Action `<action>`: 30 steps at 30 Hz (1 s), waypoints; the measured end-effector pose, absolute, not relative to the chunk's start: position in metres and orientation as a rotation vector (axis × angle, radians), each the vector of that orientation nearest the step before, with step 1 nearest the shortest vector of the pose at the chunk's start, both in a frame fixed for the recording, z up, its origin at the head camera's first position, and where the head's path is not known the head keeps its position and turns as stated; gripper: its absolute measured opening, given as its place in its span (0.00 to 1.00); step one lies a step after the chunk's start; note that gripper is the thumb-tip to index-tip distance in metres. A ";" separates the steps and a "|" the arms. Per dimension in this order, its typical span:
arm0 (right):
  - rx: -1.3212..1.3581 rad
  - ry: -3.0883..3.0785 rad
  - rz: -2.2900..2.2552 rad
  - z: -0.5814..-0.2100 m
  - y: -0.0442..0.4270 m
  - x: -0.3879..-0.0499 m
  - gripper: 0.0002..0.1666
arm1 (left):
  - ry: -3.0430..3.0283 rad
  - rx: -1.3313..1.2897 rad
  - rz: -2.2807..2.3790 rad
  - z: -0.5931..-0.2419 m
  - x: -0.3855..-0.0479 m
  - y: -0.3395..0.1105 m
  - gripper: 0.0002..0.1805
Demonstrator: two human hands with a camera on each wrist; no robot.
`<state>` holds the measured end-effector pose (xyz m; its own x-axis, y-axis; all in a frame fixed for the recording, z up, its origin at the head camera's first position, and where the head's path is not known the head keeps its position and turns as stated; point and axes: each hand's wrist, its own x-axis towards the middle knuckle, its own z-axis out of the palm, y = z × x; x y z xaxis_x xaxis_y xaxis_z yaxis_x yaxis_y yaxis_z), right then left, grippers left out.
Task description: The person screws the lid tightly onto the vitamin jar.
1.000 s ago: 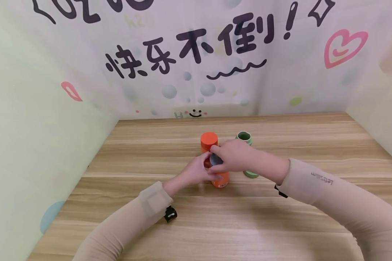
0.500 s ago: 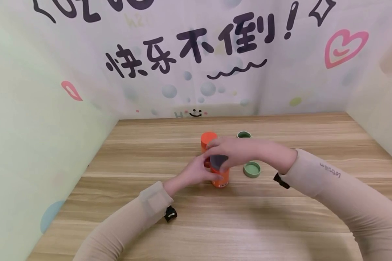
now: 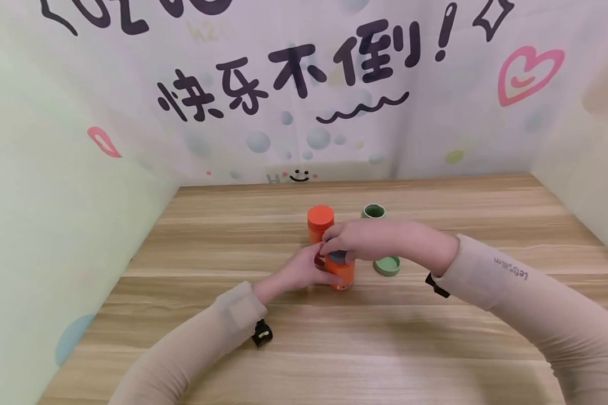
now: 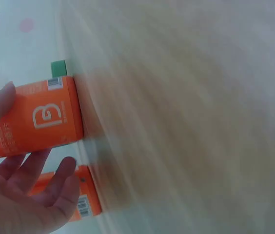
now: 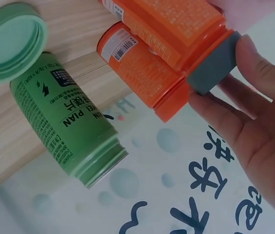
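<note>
Left hand: the left hand (image 3: 309,269) is grasping the front orange bottle (image 3: 340,277), thumb laid along the near side, fingers round the far side.
Right hand: the right hand (image 3: 370,239) comes over from above and is pinching the grey lid (image 5: 215,63) between thumb and fingers.
Front orange bottle: upright on the bench (image 3: 334,349), between the two hands; white logo and barcode visible on its body.
Grey lid: on top of the front orange bottle; how tightly seated cannot be told.
Rear orange bottle: the rear orange bottle (image 5: 142,70) stands just behind and slightly left of the front one, its orange lid (image 3: 321,214) on. Contact between the two cannot be determined.
Green bottle: the green bottle (image 5: 64,112) stands upright to the right, mouth uncovered; lower part hidden by the right arm in the head view.
Green lid: the green lid (image 3: 387,266) lies on the bench in front of the green bottle, hollow side up.
Sleeves: both beige; the right sleeve (image 3: 527,298) carries printed lettering.
Bench: wood-grain surface.
Backdrop: pale cloth (image 3: 263,34) with large dark characters and a pink heart (image 3: 529,76).
</note>
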<state>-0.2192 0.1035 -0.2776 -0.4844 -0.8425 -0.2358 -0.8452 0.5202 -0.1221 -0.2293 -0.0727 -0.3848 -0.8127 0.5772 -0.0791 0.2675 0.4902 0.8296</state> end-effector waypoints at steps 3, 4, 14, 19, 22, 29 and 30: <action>-1.354 2.579 0.093 -0.279 0.099 -0.216 0.25 | 2.374 0.697 1.298 -0.384 -0.229 -0.071 0.31; -1.336 2.620 0.108 -0.280 0.097 -0.215 0.23 | 2.376 0.701 1.308 -0.384 -0.229 -0.071 0.31; -1.012 3.039 0.087 -0.307 0.096 -0.217 0.28 | 2.391 0.734 1.264 -0.386 -0.226 -0.069 0.31; -1.272 2.733 -0.090 -0.296 0.106 -0.219 0.23 | 2.390 0.709 1.286 -0.387 -0.226 -0.070 0.30; -1.463 2.546 -0.109 -0.289 0.109 -0.219 0.26 | 2.370 0.679 1.326 -0.388 -0.226 -0.074 0.30; -1.310 2.534 -0.138 -0.284 0.107 -0.219 0.29 | 2.398 0.633 1.379 -0.388 -0.224 -0.078 0.31; -1.270 2.557 -0.129 -0.284 0.106 -0.218 0.29 | 2.402 0.624 1.383 -0.389 -0.224 -0.077 0.31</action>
